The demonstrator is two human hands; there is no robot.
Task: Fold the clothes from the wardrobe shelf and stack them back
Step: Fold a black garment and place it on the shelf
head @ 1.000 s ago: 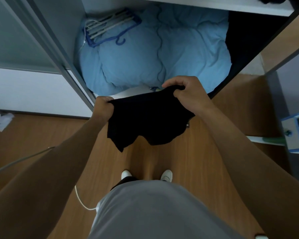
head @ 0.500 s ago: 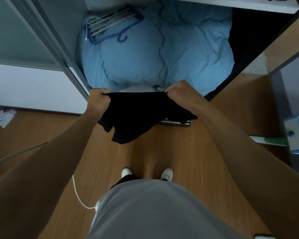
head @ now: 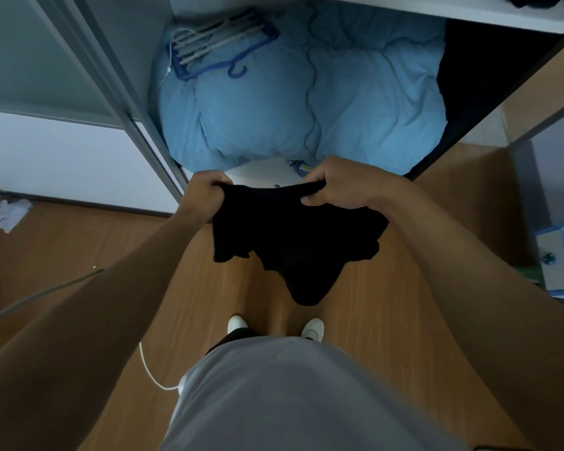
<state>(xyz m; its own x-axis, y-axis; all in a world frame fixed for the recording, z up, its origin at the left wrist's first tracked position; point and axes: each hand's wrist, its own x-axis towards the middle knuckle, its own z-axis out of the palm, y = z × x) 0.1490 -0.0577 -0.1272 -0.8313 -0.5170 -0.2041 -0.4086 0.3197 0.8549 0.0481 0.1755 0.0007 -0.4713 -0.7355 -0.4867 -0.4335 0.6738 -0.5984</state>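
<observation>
The black garment hangs in the air before the wardrobe, its top edge stretched left to right, soft crumpled folds drooping toward the wooden floor; the left hand and right hand each grip one end with curled fingers; a puffy blue quilt lies behind.

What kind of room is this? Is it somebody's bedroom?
Probably a bedroom, right at an open wardrobe. A puffy blue duvet is stuffed inside with hangers lying on it, a white shelf sits above, and the left hand and right hand hold a black garment.
</observation>
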